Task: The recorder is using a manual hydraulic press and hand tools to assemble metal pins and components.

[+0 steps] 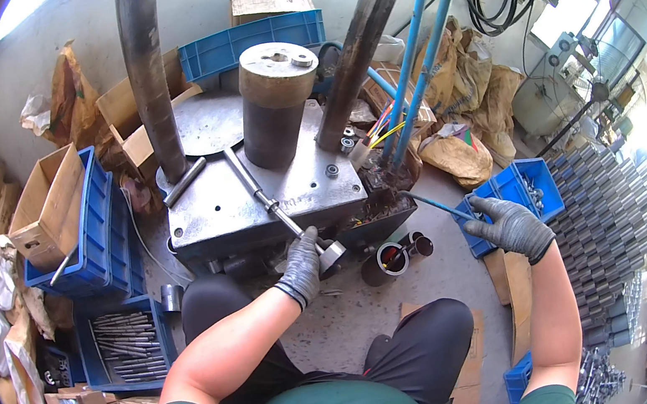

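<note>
My left hand [302, 269], in a grey glove, is closed round a steel piston rod [284, 218]. The rod slants from the steel press table [207, 212] down toward me, and its wide round head [333, 255] shows just past my fingers. My gloved right hand [516, 229] is out to the right, closed on the end of a thin blue stick [441, 206]. That stick runs back to a dark, greasy tray [382, 222] at the table's front right corner. A loose steel bar [186, 182] and a small ring [332, 171] lie on the table.
A thick steel cylinder [275, 108] stands on the table between two dark posts. Open tubes [385, 263] stand on the floor ahead of my knees. A blue crate of rods [128, 345] is at left; blue bins [540, 189] and stacked cylinders [605, 216] are at right.
</note>
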Tool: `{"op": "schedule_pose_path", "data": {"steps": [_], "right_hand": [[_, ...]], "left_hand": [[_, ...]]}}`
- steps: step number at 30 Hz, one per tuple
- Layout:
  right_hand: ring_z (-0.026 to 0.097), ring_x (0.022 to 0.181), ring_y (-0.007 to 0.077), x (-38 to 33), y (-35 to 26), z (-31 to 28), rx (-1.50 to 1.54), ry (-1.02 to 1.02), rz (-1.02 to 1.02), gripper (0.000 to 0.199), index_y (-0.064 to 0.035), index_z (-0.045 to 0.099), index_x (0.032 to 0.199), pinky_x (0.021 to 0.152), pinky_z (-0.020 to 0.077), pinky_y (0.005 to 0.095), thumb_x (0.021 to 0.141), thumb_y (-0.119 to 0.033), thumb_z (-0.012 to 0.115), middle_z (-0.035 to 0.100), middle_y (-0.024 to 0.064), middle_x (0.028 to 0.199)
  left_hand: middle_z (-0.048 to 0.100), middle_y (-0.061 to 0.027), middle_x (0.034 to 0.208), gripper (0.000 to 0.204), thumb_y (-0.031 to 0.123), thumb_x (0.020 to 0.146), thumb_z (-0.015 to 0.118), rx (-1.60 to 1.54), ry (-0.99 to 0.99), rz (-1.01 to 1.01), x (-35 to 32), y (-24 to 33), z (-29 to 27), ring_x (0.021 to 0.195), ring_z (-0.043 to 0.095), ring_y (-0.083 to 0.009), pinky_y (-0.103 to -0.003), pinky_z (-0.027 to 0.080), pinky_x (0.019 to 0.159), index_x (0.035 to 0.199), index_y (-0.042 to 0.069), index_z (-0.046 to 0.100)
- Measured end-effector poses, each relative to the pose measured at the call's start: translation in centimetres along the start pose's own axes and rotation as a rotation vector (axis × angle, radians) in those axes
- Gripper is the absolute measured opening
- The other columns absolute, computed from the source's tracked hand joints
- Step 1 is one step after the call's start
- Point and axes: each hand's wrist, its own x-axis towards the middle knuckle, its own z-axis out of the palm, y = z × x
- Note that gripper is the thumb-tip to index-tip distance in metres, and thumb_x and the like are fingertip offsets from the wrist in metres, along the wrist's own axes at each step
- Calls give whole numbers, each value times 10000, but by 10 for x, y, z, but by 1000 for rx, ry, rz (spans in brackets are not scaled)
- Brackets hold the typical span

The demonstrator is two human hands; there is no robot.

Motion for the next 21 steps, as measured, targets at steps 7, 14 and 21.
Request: {"op": "schedule_pose_path", "data": {"steps": [7,14,21], "right_hand": [[696,971,382,4,8,7,-29,118,-173,254,-97,757,1082,869,566,465,880,-188,631,727,189,1007],[706,912,385,-1,8,1,-151,88,-128,237,-96,769,963,840,568,482,881,-276,637,736,179,956],[703,1032,368,-9,-10,-15,-22,-11,-6,588,-98,779,1103,910,555,461,937,-638,616,748,175,1067]], "left_hand": [[683,-88,897,252,287,1081,578,186,15,232,19,-3,-14,757,672,-179,-343,605,676,1156,46,581],[652,-64,885,199,221,1062,628,314,-46,467,9,-4,-14,737,646,-148,-322,586,655,1134,41,583],[610,-5,941,159,185,1062,635,398,-253,810,-9,58,0,807,582,-94,-266,538,667,1186,102,580]]}}
